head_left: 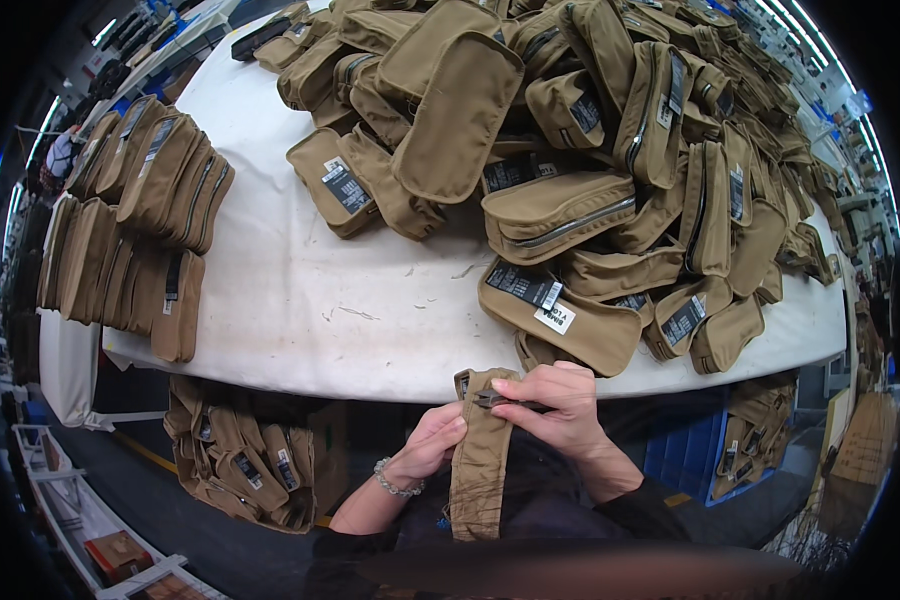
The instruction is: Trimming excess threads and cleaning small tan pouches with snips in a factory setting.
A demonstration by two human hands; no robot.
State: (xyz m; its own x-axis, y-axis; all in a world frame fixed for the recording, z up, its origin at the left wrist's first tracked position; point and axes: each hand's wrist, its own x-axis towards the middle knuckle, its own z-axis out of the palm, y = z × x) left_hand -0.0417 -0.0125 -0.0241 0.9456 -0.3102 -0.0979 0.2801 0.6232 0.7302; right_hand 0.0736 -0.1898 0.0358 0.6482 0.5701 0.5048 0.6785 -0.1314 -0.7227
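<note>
Lower centre: left grip (437,438) pinches pouch (480,490), right grip (555,408) holds snips (492,399) at the fabric, so a slip could nick cloth or left thumb.

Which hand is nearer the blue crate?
Right: the right hand is left of the crate; the left hand is farther left, beyond the held brown fabric.

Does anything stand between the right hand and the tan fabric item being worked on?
Yes: a small dark tool, held in the right hand, its tip at the upper part of the tan fabric item. Nothing visible separates the left hand from it.
</note>
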